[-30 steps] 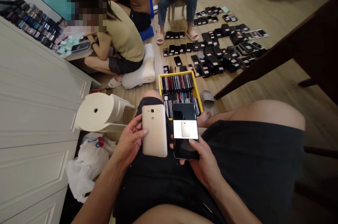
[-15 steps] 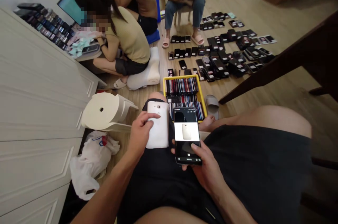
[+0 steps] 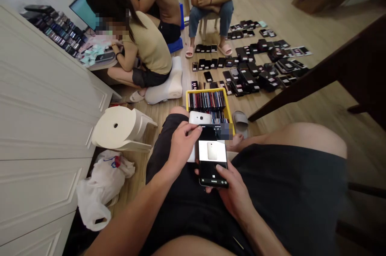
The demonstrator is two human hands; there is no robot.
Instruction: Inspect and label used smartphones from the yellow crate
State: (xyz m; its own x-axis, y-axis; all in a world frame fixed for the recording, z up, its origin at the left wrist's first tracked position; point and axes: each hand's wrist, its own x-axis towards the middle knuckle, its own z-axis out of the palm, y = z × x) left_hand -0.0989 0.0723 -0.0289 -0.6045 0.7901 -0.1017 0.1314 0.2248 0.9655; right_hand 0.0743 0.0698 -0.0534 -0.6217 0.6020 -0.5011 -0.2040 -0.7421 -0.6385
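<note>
While the right hand (image 3: 237, 185) holds the black phone (image 3: 212, 169), its long axis pointing forward, the white phone (image 3: 200, 117) lies partly behind, nearer the left hand (image 3: 181, 145), whose grip I cannot tell; the crate (image 3: 228, 107) sits beyond.

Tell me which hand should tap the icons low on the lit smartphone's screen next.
Right, I'd judge: the right hand holds the lit smartphone, its thumb lying over the lower screen. The left hand is up by the smartphone's top corner, overlapping the white phone.
</note>
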